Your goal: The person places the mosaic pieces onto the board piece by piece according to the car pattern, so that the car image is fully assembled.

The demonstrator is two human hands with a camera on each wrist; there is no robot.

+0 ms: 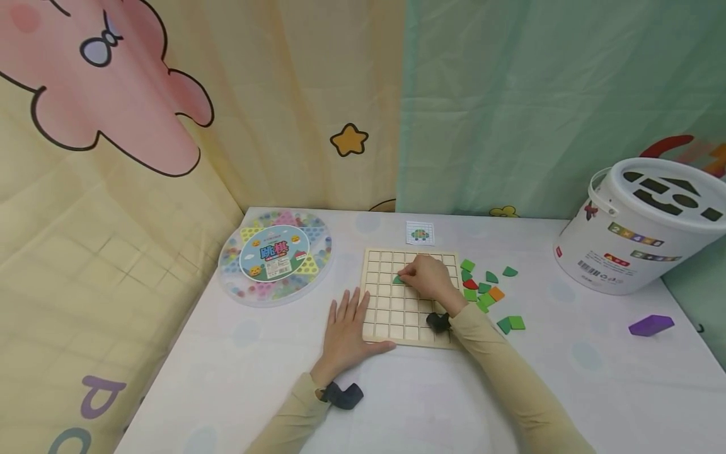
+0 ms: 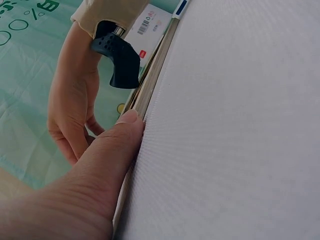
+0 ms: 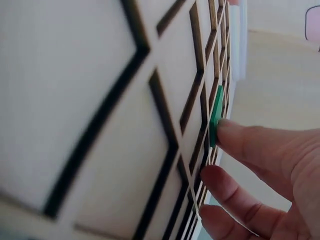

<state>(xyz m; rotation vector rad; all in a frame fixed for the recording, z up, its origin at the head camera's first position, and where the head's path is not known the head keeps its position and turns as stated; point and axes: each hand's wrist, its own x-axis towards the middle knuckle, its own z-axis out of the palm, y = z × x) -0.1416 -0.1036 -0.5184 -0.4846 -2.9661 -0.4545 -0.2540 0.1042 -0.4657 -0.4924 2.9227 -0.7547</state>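
Note:
A wooden grid board (image 1: 382, 315) lies on the white table. My right hand (image 1: 428, 277) is over its upper middle and pinches a green quarter-round tile (image 1: 398, 279) at the fingertips. In the right wrist view the green tile (image 3: 216, 117) stands against the grid lines, with a fingertip on its edge. My left hand (image 1: 346, 331) lies flat at the board's lower left corner, fingers spread along the left side. The left thumb (image 2: 112, 145) rests along the board's front edge in the left wrist view.
Loose green tiles (image 1: 470, 294), a red tile (image 1: 470, 284) and an orange tile (image 1: 496, 294) lie right of the board. Behind it is a pattern card (image 1: 420, 233). A round Chinese checkers box (image 1: 275, 258), a white bucket (image 1: 624, 246) and a purple block (image 1: 651, 325) stand around.

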